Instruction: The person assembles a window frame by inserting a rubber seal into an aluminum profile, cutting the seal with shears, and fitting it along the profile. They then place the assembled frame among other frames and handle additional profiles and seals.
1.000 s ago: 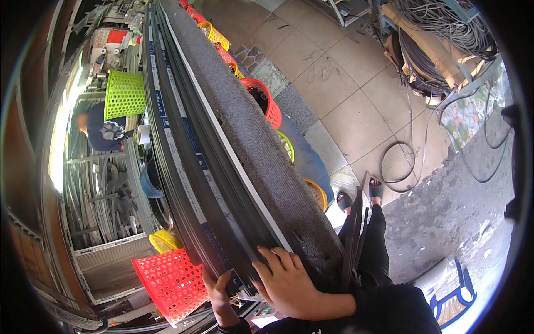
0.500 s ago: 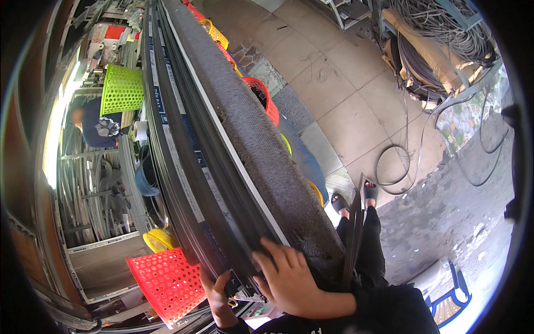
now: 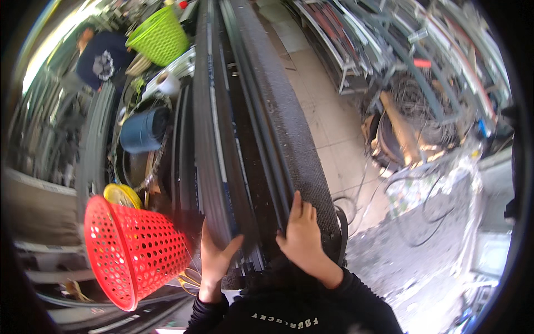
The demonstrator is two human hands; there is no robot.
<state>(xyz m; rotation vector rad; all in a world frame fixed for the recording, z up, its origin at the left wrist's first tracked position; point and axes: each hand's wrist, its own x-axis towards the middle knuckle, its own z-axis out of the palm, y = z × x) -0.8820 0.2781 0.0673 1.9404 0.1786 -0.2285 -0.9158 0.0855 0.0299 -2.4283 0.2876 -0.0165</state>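
Note:
Long dark metal profiles lie lengthwise on a bench covered in grey carpet (image 3: 307,164). My left hand (image 3: 216,260) holds the near end of the left bundle of profiles (image 3: 207,167), fingers along its outer side and thumb stretched toward the middle. That bundle is blurred and carries pale and blue label strips. Across a dark gap, my right hand (image 3: 305,240) grips the right-hand profiles (image 3: 266,139) near their close end, thumb on the inner side and fingers on the outer. The fingertips of the left hand are partly hidden.
Left of the bench stand a red perforated basket (image 3: 153,247), a yellow basket (image 3: 123,195), a blue bucket (image 3: 143,131) and a green basket (image 3: 160,38). Yellow-handled scissors (image 3: 190,280) lie near my left wrist. A person (image 3: 103,60) is at far left. Metal racks (image 3: 350,72) stand right.
My right hand has gone from spread over the middle profiles to gripping the right-hand ones. A dark gap now shows between the two groups. The view has turned.

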